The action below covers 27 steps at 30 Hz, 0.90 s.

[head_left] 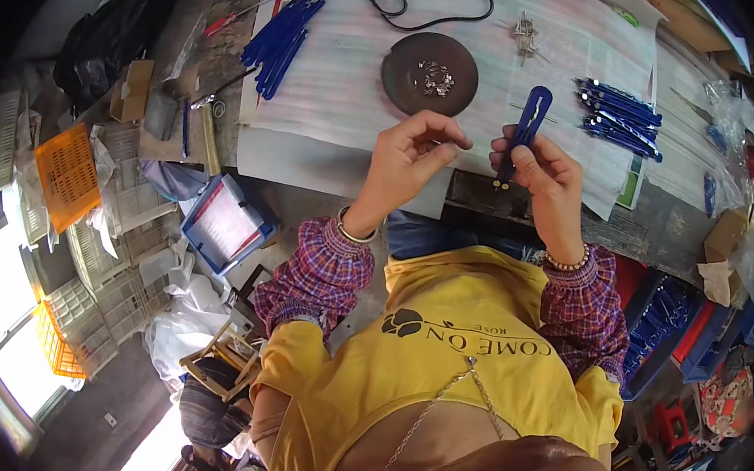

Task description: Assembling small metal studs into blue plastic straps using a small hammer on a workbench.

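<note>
My right hand [546,171] holds a long blue plastic piece [527,123] upright over the near edge of the table, with small metal tips showing at its lower end. My left hand [413,149] hovers just left of it, thumb and forefinger pinched together; nothing can be made out between them. Straight beyond both hands sits a round brown dish [410,59] holding several small metal parts [434,77].
A pile of blue pieces [280,34] lies at the table's left, and another pile [621,113] at its right. A black cable [414,14] and a metal cluster [526,33] lie farther back. Crates [67,174], bags and a blue tray [227,222] crowd the floor on the left.
</note>
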Available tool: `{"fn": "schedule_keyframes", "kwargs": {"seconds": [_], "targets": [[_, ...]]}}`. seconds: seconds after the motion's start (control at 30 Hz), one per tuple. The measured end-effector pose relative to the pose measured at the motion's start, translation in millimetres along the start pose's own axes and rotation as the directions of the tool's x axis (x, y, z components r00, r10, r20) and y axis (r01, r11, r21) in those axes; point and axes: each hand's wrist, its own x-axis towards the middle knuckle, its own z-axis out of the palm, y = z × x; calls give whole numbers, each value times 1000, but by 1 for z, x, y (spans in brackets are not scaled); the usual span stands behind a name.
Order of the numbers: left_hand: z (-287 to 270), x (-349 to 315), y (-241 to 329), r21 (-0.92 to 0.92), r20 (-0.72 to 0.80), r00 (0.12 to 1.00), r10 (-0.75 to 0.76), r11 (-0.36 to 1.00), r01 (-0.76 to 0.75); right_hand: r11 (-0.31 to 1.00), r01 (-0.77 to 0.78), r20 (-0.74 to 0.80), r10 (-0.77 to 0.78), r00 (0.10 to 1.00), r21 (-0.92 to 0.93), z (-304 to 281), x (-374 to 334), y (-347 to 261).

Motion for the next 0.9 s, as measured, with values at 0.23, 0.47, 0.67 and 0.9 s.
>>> {"fn": "schedule_keyframes", "kwargs": {"seconds": [0.23,0.47,0.67,0.9], "targets": [[0,-1,-13,-59,31,996,82,995,-80,999,-32,11,32,999,-20,0,-3,2],[4,-3,-13,-55,6,1000,-9,998,10,998,-29,48,32,998,-61,3,-5,6],[7,-3,-47,-105,-9,995,102,989,-102,999,-14,99,18,995,-42,2,-6,11],[5,1,-32,-94,0,995,100,991,-100,998,-53,61,55,997,-42,4,-7,11]]}}
